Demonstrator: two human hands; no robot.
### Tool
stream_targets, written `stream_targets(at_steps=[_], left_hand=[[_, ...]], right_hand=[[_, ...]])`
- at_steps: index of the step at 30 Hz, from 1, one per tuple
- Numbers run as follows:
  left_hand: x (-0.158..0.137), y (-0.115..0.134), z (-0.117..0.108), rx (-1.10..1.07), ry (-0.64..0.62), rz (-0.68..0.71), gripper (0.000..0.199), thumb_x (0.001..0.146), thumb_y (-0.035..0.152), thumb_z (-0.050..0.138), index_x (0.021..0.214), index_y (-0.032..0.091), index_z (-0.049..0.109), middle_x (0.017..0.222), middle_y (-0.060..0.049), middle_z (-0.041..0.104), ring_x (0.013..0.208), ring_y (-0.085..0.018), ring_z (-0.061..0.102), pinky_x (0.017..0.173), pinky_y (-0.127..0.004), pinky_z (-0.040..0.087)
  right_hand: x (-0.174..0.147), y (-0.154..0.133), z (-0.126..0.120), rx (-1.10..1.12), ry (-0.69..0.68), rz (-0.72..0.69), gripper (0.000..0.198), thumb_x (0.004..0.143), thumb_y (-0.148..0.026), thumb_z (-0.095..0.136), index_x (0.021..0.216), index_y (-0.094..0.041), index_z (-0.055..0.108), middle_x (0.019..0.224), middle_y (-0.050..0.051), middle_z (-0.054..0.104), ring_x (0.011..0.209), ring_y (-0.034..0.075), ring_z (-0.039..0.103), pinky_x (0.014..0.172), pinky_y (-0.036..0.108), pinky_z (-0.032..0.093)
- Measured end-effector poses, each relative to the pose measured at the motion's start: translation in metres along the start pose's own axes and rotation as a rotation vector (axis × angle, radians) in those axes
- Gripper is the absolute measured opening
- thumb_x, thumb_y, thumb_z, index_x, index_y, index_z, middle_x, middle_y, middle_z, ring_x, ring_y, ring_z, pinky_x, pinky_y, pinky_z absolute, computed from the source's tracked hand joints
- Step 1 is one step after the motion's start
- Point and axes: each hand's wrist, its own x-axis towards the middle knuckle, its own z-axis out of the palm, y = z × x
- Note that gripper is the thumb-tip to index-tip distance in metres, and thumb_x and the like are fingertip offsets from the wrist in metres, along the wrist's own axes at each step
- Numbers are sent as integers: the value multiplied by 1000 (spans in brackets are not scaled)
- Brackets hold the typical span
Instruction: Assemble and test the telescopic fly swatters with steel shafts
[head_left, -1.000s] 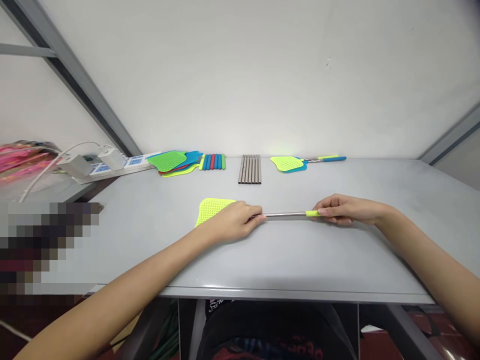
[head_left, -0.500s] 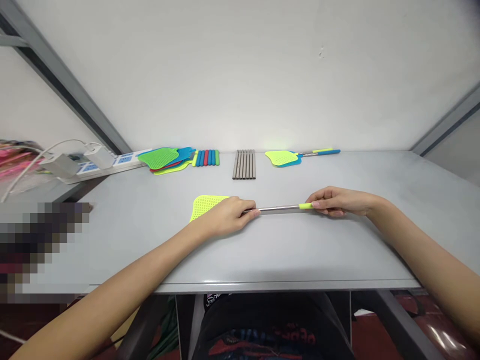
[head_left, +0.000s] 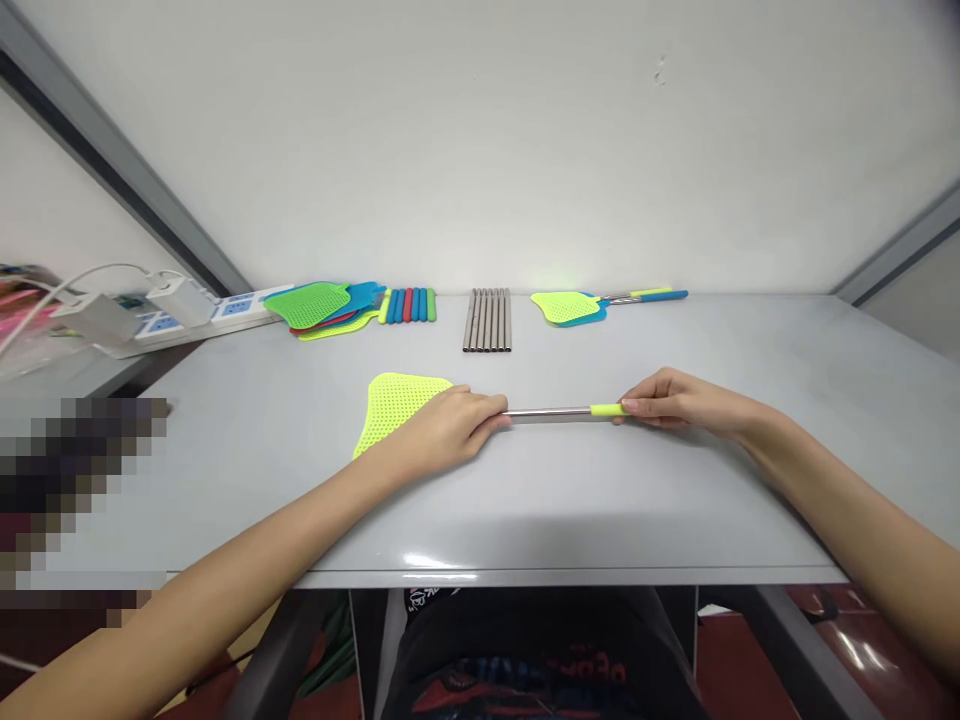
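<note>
A yellow-green fly swatter (head_left: 551,412) with a metal rod lies crosswise before me, its perforated head to the left. My left hand (head_left: 461,425) is closed around the rod near the head and covers the joint. At the other end, my right hand (head_left: 667,400) grips the yellow-green handle between thumb and fingers, hiding part of it. Farther back are a pile of loose swatter heads (head_left: 319,305), a row of coloured handle grips (head_left: 409,305) and several metal tubes (head_left: 487,320) side by side. Swatters with rods and handles (head_left: 574,307) overlap at the back right.
A white power strip (head_left: 232,316) with plugged-in chargers (head_left: 180,300) and cables lies at the back left. A white wall (head_left: 465,140) rises behind the grey table (head_left: 570,510). Grey metal posts stand at both sides. A blurred-out patch covers the left edge.
The swatter head shows larger and is tilted more toward the camera. Both hands keep hold of the swatter, with the left hand shifted slightly left along with it. The camera view has shifted slightly.
</note>
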Motion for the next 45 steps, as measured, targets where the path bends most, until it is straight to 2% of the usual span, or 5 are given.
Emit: stream_targets(at_steps=[9, 17, 25, 35, 45], left_hand=[[7, 13, 3, 39, 11, 65, 29, 87, 28, 25, 69, 16, 44, 62, 0, 53, 53, -11, 41, 59, -26, 30], [12, 15, -1, 27, -16, 79, 30, 88, 28, 24, 70, 16, 45, 62, 0, 52, 54, -11, 41, 61, -26, 30], [11, -9, -15, 19, -75, 96, 29, 86, 32, 27, 73, 16, 48, 64, -1, 51, 63, -13, 43, 75, -32, 29], [-1, -11, -12, -85, -165, 137, 29, 86, 26, 26, 65, 16, 44, 60, -1, 46, 61, -13, 40, 69, -29, 32], [-1, -7, -10, -77, -131, 128, 28, 86, 24, 27, 64, 16, 43, 59, -1, 46, 59, -12, 39, 69, -28, 32]], right_hand=[[12, -6, 16, 157, -141, 27, 36, 82, -40, 39, 69, -11, 56, 48, -7, 22, 41, 5, 16, 40, 24, 10], [7, -3, 11, 284, -228, 83, 35, 85, -37, 35, 68, -13, 53, 41, -9, 18, 38, 5, 12, 39, 24, 10], [7, -7, 6, 117, -52, 118, 34, 78, -45, 43, 89, -16, 57, 48, -7, 25, 40, 6, 19, 38, 22, 14], [8, -4, 17, -229, 104, 37, 31, 79, -42, 41, 66, -17, 54, 53, -3, 31, 48, 9, 26, 44, 23, 20], [9, -4, 18, -144, 84, 79, 31, 78, -41, 42, 61, -17, 50, 50, -5, 22, 45, 8, 21, 42, 23, 16]])
